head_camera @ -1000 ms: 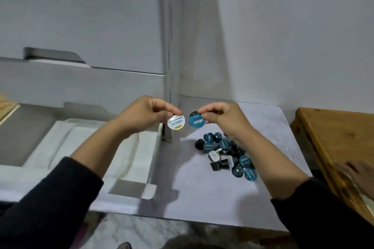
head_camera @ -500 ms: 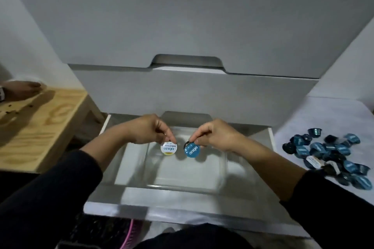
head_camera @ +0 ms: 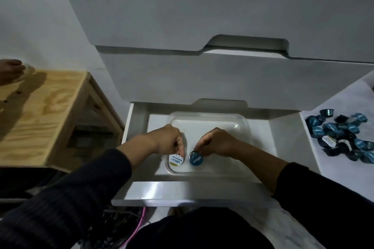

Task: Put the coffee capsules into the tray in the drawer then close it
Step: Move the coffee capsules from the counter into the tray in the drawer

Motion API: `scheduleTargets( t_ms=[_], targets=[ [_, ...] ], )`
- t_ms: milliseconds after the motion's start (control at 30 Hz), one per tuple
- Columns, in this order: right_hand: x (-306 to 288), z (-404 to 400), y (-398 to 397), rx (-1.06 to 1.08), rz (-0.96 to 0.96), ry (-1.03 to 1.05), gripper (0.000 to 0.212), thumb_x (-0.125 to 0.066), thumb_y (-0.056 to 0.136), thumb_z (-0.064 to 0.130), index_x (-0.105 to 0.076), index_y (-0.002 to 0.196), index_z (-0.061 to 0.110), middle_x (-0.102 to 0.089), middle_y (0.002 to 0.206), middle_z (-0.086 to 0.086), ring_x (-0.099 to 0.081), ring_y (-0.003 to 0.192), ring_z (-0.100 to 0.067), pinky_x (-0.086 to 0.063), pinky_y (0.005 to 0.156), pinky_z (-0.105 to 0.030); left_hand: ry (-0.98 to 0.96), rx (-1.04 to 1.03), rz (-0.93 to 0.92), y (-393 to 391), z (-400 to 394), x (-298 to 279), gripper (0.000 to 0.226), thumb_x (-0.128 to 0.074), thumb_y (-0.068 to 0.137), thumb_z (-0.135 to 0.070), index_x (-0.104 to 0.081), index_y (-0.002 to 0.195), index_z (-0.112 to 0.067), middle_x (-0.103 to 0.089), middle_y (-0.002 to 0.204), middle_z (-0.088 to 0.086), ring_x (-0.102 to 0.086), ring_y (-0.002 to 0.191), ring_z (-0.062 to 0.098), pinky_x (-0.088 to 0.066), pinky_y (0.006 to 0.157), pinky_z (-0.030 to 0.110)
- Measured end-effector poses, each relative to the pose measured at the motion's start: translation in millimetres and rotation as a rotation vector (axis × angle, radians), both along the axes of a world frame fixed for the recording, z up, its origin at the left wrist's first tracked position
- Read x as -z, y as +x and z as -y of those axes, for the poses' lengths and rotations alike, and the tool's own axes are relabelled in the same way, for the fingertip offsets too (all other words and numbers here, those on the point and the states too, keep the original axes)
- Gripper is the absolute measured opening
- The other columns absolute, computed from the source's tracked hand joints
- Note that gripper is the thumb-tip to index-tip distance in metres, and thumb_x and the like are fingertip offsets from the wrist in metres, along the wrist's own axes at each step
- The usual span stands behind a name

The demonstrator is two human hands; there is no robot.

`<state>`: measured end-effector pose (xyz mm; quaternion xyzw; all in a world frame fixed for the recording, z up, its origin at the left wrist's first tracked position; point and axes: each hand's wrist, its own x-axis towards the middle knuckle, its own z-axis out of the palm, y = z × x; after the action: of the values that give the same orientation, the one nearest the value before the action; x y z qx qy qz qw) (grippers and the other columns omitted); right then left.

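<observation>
The bottom drawer (head_camera: 139,193) stands pulled out, with a clear plastic tray (head_camera: 210,119) inside it. My left hand (head_camera: 168,140) pinches a white-lidded capsule (head_camera: 175,161) low at the tray's near left corner. Beside it, my right hand (head_camera: 217,142) pinches a blue-lidded capsule (head_camera: 196,159). Both capsules face lid up, at or just above the tray floor; contact cannot be told. A heap of several blue and dark capsules (head_camera: 342,137) lies on the white surface right of the drawer.
Closed grey drawer fronts (head_camera: 222,79) rise behind the open drawer. A wooden table (head_camera: 40,111) stands to the left, with another person's hand (head_camera: 10,70) on its far edge. Cables, one pink (head_camera: 139,222), lie on the floor below the drawer.
Both hands carried their capsules from beside the heap to over the drawer, then lowered them to the near edge of the tray. My view swung left and down.
</observation>
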<state>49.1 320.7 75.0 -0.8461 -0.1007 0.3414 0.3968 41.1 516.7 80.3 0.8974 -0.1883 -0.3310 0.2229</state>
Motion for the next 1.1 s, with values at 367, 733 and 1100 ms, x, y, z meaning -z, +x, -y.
scheduleTargets(
  t_ms=[367, 733, 1100],
  targets=[
    [8.4, -4.1, -4.5, -0.013, -0.066, -0.028, 0.017, -0.072, 0.072, -0.001, -0.074, 0.088, 0.004, -0.07, 0.08, -0.01, -0.061, 0.067, -0.01, -0.052, 0.065, -0.011, 0.054, 0.042, 0.011, -3.1, 4.9, 0.1, 0.027, -0.057, 0.076, 0.003, -0.076, 0.08, -0.016, -0.075, 0.085, 0.003, -0.066, 0.08, 0.012, -0.053, 0.08, 0.023],
    [9.5, -5.9, -9.2, -0.036, -0.108, 0.009, 0.017, -0.069, 0.076, -0.002, -0.073, 0.092, 0.003, -0.07, 0.081, -0.009, -0.061, 0.065, -0.004, -0.051, 0.064, -0.01, 0.105, 0.02, 0.057, -12.1, 4.9, -3.7, 0.023, -0.06, 0.076, 0.0, -0.076, 0.081, -0.017, -0.075, 0.088, 0.0, -0.067, 0.085, 0.015, -0.053, 0.085, 0.028],
    [-7.6, -17.9, -16.3, -0.11, 0.158, -0.165, 0.022, -0.058, 0.084, 0.018, -0.069, 0.102, 0.011, -0.069, 0.104, -0.002, -0.059, 0.096, -0.017, -0.045, 0.086, -0.027, 0.158, -0.151, 0.194, -24.9, -0.5, -10.9, 0.019, -0.057, 0.084, -0.021, -0.068, 0.099, -0.018, -0.069, 0.103, 0.006, -0.062, 0.097, 0.023, -0.051, 0.086, 0.031]
  ],
)
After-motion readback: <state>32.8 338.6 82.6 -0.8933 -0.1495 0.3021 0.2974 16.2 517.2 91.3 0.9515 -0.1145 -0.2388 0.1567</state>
